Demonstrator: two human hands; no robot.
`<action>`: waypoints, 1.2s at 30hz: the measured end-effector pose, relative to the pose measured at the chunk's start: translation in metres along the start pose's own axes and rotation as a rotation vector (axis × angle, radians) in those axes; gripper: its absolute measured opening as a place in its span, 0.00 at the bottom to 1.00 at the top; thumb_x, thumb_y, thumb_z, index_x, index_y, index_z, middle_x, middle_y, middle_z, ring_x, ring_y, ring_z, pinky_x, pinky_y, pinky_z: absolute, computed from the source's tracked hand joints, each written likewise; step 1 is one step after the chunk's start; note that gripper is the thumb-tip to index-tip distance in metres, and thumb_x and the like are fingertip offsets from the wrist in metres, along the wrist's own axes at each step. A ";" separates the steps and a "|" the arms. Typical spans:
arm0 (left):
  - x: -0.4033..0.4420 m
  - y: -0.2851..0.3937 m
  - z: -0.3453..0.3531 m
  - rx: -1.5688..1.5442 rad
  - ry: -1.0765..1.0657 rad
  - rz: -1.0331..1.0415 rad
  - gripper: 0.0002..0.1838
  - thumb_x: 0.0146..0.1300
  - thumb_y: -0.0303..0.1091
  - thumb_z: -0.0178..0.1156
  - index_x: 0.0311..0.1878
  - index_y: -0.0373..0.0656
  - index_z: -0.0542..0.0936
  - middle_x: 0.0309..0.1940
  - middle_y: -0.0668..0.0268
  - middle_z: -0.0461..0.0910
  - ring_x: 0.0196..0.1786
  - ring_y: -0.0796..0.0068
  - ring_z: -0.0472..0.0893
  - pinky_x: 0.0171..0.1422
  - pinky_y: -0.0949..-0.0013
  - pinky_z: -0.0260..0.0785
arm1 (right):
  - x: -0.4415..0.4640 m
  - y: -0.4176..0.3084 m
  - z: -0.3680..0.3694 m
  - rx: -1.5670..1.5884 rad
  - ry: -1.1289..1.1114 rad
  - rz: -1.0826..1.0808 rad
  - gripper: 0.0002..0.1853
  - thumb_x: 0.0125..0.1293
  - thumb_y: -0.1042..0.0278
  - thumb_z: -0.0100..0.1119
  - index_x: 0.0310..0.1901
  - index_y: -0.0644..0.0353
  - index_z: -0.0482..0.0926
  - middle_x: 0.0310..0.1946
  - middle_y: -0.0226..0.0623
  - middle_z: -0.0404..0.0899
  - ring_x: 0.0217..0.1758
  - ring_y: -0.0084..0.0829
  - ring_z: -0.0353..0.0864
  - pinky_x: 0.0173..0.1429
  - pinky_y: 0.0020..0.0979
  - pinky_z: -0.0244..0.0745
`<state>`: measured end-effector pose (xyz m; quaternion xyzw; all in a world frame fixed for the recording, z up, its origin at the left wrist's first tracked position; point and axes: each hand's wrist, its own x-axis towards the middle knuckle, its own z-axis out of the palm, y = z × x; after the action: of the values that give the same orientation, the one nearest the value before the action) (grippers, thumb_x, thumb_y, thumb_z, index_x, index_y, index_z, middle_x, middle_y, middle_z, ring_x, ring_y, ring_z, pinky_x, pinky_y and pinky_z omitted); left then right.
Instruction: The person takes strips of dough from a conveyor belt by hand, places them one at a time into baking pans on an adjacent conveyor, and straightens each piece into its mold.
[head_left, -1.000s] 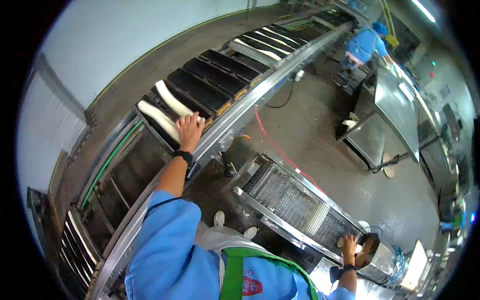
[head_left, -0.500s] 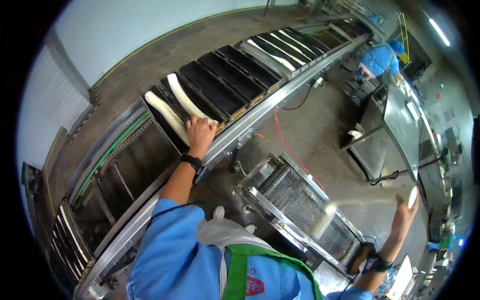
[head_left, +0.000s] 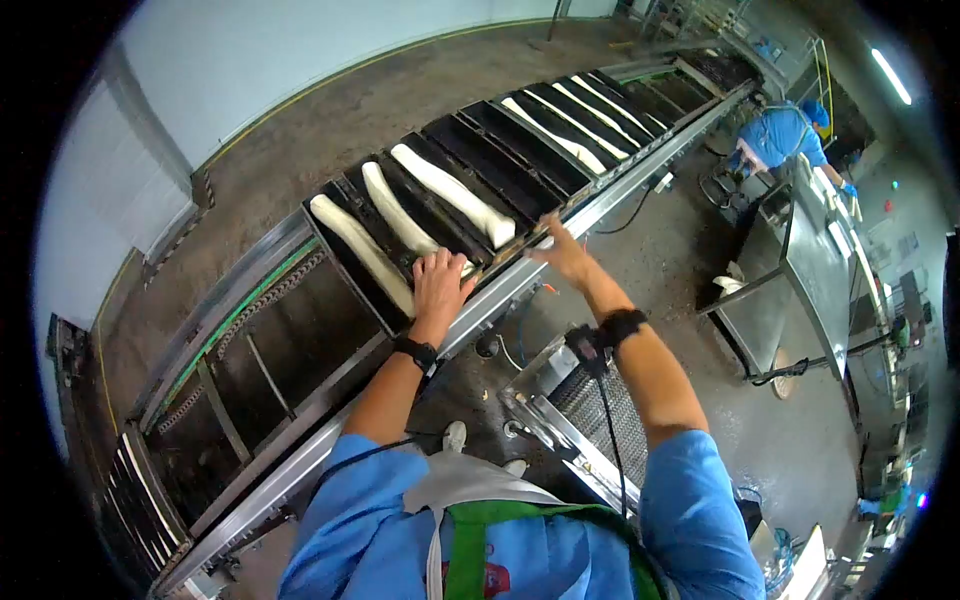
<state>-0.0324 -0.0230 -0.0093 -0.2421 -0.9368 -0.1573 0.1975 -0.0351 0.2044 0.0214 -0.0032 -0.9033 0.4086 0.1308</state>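
Seen from above, a person in blue sleeves works over a line of black slotted trays [head_left: 510, 162] edged by a metal rail [head_left: 622, 196]. Three long pale pieces lie lengthwise in separate slots of the nearest section: the first pale piece [head_left: 362, 252] at the left, the second pale piece [head_left: 394, 208] in the middle, the third pale piece [head_left: 452, 188] to its right. The left hand [head_left: 440, 290] is palm down, its fingers over the near end of the second pale piece; whether they close on it, I cannot tell. The right hand [head_left: 562, 252] is open and holds nothing visible, its fingers spread by the rail, just beside the near end of the third pale piece. Below the right forearm is a mesh belt [head_left: 602, 412]. (A co-worker [head_left: 778, 136], also in blue, leans over a metal table [head_left: 818, 268] at upper right.)
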 end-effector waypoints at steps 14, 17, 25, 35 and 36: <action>-0.003 0.011 -0.005 0.134 0.025 0.104 0.09 0.48 0.40 0.57 0.29 0.47 0.73 0.33 0.67 0.67 0.43 0.66 0.66 0.48 0.60 0.57 | -0.381 0.145 -0.188 -0.631 -0.011 0.727 0.25 0.43 0.68 0.61 0.47 0.54 0.67 0.46 0.44 0.65 0.51 0.47 0.61 0.52 0.41 0.60; -0.002 0.016 -0.006 0.108 0.011 0.101 0.09 0.49 0.40 0.57 0.29 0.46 0.73 0.34 0.66 0.67 0.44 0.65 0.65 0.50 0.61 0.56 | -0.479 0.145 -0.210 -0.734 0.012 0.970 0.30 0.39 0.70 0.62 0.49 0.52 0.64 0.50 0.45 0.61 0.53 0.48 0.59 0.53 0.43 0.60; 0.004 0.028 0.017 0.162 0.007 0.089 0.09 0.51 0.41 0.55 0.30 0.46 0.72 0.35 0.66 0.67 0.45 0.66 0.65 0.51 0.62 0.56 | -0.592 0.127 -0.223 -0.968 -0.099 1.402 0.28 0.50 0.72 0.50 0.55 0.44 0.58 0.58 0.40 0.53 0.61 0.45 0.51 0.56 0.50 0.55; -0.004 0.045 0.019 0.148 0.041 0.072 0.12 0.49 0.40 0.57 0.30 0.43 0.71 0.34 0.64 0.67 0.44 0.65 0.65 0.50 0.62 0.56 | -0.649 0.151 -0.216 -1.202 -0.102 1.333 0.17 0.56 0.66 0.44 0.49 0.45 0.65 0.49 0.35 0.64 0.58 0.41 0.55 0.53 0.49 0.55; -0.005 0.045 0.020 0.131 0.015 0.038 0.13 0.49 0.40 0.58 0.31 0.43 0.68 0.33 0.64 0.67 0.44 0.64 0.65 0.50 0.62 0.56 | -0.657 0.154 -0.209 -1.203 -0.107 1.331 0.17 0.56 0.66 0.44 0.49 0.45 0.65 0.49 0.35 0.64 0.58 0.41 0.55 0.53 0.49 0.55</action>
<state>-0.0108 0.0205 -0.0202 -0.2455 -0.9388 -0.0935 0.2228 0.6339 0.3872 -0.1141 -0.5749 -0.7807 -0.1428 -0.1990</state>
